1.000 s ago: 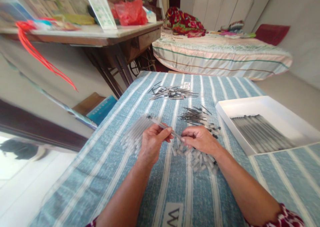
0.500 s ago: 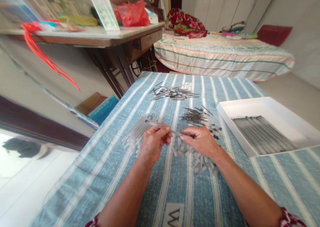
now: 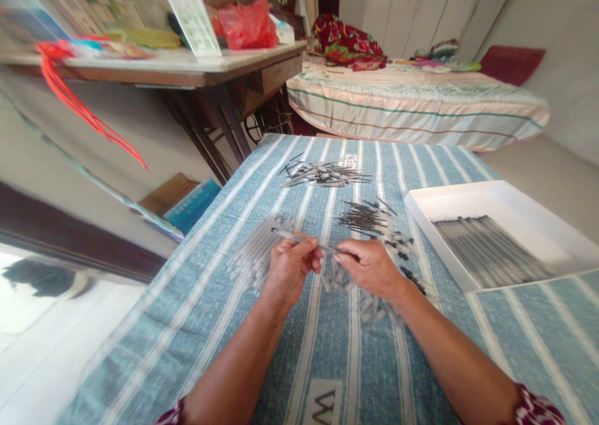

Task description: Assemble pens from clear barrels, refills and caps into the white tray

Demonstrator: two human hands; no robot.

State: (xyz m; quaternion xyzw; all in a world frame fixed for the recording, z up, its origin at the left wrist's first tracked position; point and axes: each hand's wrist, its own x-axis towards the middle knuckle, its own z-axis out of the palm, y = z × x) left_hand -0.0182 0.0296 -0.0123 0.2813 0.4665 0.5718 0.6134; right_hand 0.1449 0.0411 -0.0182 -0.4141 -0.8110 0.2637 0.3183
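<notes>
Both hands pinch one clear pen tube (image 3: 299,238) above the table (image 3: 327,350): left hand (image 3: 290,269) at its middle, right hand (image 3: 372,268) at the thin tip end. Fingers hide the join; small parts beneath the right hand (image 3: 374,303) blur together.

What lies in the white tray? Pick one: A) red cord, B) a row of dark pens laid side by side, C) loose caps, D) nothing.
B: the white tray at the right holds dark pens lined up side by side.
</notes>
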